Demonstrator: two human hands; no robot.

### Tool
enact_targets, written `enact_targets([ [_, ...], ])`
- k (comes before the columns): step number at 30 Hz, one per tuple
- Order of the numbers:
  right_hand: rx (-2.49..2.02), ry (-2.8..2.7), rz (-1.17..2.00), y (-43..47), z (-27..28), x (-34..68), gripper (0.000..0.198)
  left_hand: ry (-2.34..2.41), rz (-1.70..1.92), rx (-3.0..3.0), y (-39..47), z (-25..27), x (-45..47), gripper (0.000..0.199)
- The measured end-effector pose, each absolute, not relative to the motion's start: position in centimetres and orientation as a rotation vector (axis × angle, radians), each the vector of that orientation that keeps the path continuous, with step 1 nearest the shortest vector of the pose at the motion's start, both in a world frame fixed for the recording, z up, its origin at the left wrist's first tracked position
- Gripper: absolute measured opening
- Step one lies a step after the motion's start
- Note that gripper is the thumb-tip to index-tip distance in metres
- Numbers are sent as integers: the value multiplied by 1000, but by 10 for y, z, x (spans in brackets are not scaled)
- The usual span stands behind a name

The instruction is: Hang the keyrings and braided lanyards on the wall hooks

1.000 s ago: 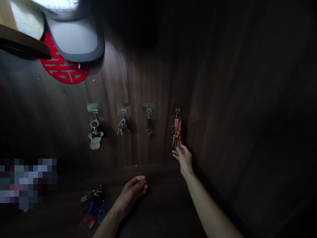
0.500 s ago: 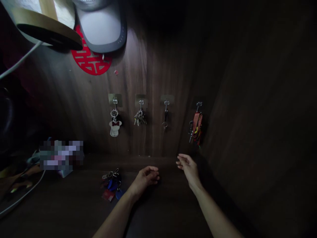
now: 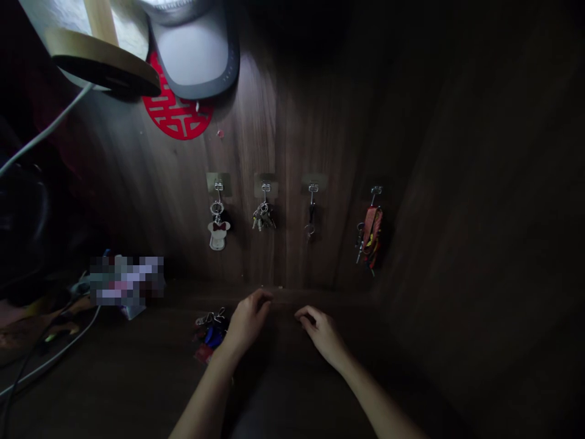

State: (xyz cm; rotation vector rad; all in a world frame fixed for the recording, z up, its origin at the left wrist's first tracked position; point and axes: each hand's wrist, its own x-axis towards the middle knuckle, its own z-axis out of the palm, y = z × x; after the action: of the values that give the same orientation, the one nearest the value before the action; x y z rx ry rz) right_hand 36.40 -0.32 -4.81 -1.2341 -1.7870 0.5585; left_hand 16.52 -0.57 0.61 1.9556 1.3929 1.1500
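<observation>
My left hand [image 3: 248, 319] hovers over the dark wooden surface, fingers bent and thumb apart, with nothing visible in it. Just left of it lies a pile of key rings [image 3: 211, 334] with blue and red tags, partly covered by my wrist. To the right, my right hand [image 3: 322, 333] has loosely curved fingers, a gap between thumb and forefinger, and nothing visible held. Above the hands, four wall hooks hold a white mouse-shaped keychain [image 3: 218, 235], a bunch of keys [image 3: 264, 216], a small dark key fob with a ring [image 3: 311, 222] and a red lanyard with keys [image 3: 372, 231].
A lamp with a wooden base [image 3: 103, 61] and a white cable [image 3: 50, 128] is at upper left, beside a grey cap [image 3: 194, 55] and a red round paper-cut [image 3: 183, 119]. A blurred-out item [image 3: 128, 280] and more cables lie on the left.
My left hand has moved slightly left and up, now covering part of the key pile. My right hand has come left and down, closer to the left one. The view has shifted slightly.
</observation>
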Motion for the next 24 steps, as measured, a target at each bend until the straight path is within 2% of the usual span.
enact_targets([
  [4, -1225, -1805, 560, -2, -49, 365, 18, 1457, 1114, 1909, -8, 20, 130, 18],
  [8, -1240, -1812, 520, -1, -49, 363, 19, 1571, 1099, 1818, -23, 12, 83, 20],
  [12, -1263, -1803, 517, 0, -50, 362, 19, 1538, 820, 1905, -41, -3, 49, 51],
  [14, -1277, -1794, 516, 0, -51, 361, 19, 1535, 716, 1955, -44, -8, 46, 60],
  [20, -1280, -1790, 519, -1, -50, 361, 19, 1655, 611, 2121, -29, -7, 88, 43],
  [24, -1275, -1789, 500, -5, -44, 360, 19, 1571, 738, 2202, -16, -11, 125, 28],
])
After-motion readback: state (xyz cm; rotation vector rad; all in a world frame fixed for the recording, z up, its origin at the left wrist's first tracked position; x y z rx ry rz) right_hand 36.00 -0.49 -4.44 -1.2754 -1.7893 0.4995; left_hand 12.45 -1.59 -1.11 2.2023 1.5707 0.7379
